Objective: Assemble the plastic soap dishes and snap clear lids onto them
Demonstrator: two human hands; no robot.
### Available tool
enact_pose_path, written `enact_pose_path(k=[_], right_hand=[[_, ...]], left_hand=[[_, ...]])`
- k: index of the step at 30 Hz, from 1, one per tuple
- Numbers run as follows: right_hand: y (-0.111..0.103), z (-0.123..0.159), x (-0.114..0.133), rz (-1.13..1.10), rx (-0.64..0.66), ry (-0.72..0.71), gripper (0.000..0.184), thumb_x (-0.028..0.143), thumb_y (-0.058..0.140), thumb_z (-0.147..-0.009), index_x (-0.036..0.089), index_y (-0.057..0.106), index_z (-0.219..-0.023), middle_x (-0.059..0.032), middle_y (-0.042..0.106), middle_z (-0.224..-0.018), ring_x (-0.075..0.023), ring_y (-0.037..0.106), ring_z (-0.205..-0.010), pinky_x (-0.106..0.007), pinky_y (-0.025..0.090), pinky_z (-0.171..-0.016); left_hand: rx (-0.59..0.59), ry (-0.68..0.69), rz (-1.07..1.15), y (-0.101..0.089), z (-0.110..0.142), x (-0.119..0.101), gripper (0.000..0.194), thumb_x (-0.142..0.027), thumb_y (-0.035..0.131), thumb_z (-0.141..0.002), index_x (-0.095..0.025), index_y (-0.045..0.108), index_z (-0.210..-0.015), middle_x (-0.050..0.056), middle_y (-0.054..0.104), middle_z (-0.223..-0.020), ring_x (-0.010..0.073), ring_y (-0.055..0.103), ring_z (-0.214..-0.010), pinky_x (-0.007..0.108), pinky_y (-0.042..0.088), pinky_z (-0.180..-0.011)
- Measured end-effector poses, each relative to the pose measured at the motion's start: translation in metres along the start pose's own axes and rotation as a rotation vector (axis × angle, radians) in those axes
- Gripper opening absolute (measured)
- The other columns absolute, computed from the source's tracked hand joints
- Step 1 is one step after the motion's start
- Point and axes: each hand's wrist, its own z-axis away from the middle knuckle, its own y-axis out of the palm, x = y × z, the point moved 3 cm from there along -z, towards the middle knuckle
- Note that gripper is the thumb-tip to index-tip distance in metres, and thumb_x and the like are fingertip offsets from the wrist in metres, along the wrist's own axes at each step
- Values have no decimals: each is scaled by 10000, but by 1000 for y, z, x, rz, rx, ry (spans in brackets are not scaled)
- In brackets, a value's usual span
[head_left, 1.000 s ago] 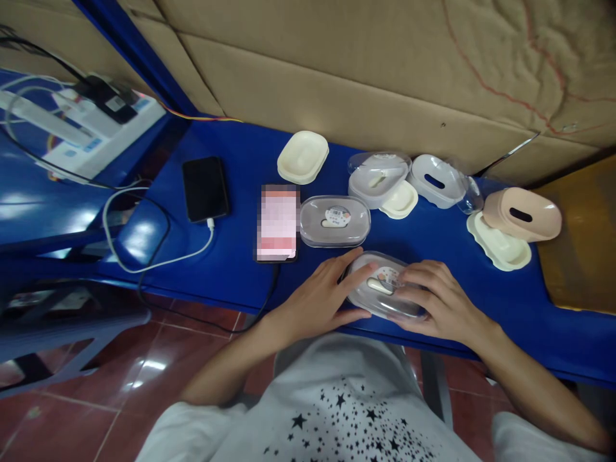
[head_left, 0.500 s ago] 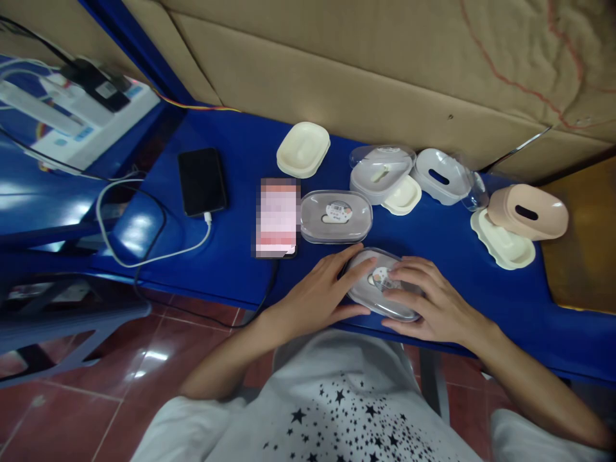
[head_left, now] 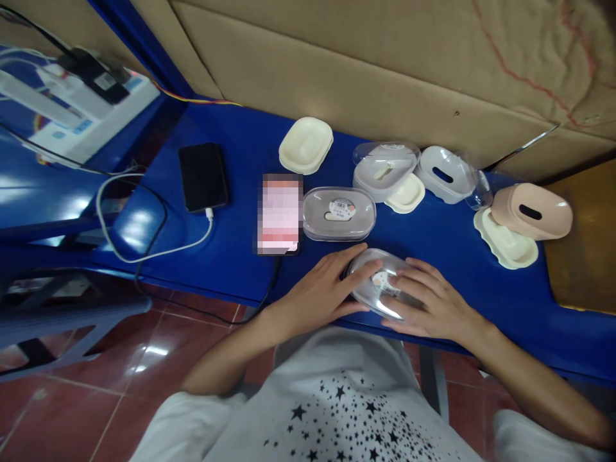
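I counted two hands: one left hand (head_left: pixel 312 289) and one right hand (head_left: pixel 436 301). There were three soap boxes with clear covers: one held soap box (head_left: pixel 378 282), one labelled soap box (head_left: pixel 339 213) and one grey soap box (head_left: pixel 385 170). There were also three cream soap dishes (head_left: pixel 305 145) (head_left: pixel 405 194) (head_left: pixel 505 249) and two slotted soap covers, one white soap cover (head_left: pixel 445 174) and one pink soap cover (head_left: pixel 532 210). I saw two phones, one black phone (head_left: pixel 202 177) and one blurred phone (head_left: pixel 279 213), and one power strip (head_left: pixel 33 96).
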Motion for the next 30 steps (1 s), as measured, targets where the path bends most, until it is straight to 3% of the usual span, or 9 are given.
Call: enact_pose_path(k=[5,10,19,22,25,27,30], right_hand=[[3,5,-8,-154,-81,50,434,462,802,-959,239,684,-1312,-115,619,-1374,-323,582,-1372,-581,543,-1200],[5,9,-14,-222,-15,138,557,393,826,-937,250,624,-1435,-156,533,-1552,-381,497,-1517,-597,565,-1177],[2,4,-11,-93,-16,88,484,351,776,-974,213,613,-1408,-198,585,-1524,-395,514,-1515,-622,573,-1170],[1,6,-17,-79,-17,139,497,351,745,-994,256,578,-1452,-177,605,-1510,-390,535,-1506,-627,591,-1147],[0,10,-26,-64,-49,218,541,334,740,-993,275,543,-1493,-179,597,-1514,-411,534,-1511,-653,584,-1139],[0,12,-31,-58,-63,264,566,329,741,-990,276,526,-1511,-185,587,-1526,-425,528,-1514,-667,575,-1138],[1,12,-34,-56,-62,288,584,326,746,-989,284,512,-1523,-182,586,-1530,-427,528,-1512,-669,565,-1142]], left_hand=[[3,6,-17,0,-1,-1,796,-572,508,-1132,-302,126,-1776,247,356,-1751,405,437,-1609,620,514,-1232],[12,-14,-15,-1,-1,-1,797,-570,511,-1134,-321,111,-1777,244,334,-1766,411,414,-1624,636,507,-1235],[-38,-6,-84,-2,-1,-8,789,-502,575,-1127,-320,153,-1768,237,342,-1766,405,430,-1618,637,527,-1220],[-79,59,-144,-22,-3,-17,709,-427,594,-1132,-302,255,-1741,214,419,-1732,371,488,-1584,591,546,-1217],[-187,113,-218,-57,-10,-17,585,-325,634,-1118,-270,411,-1656,184,526,-1661,319,551,-1534,523,547,-1225],[-266,116,-283,-84,-19,-6,511,-282,638,-1111,-265,483,-1597,157,574,-1622,289,590,-1492,485,534,-1232],[-322,61,-369,-117,-40,26,419,-345,604,-1121,-244,567,-1526,139,625,-1567,289,612,-1458,475,513,-1233]])
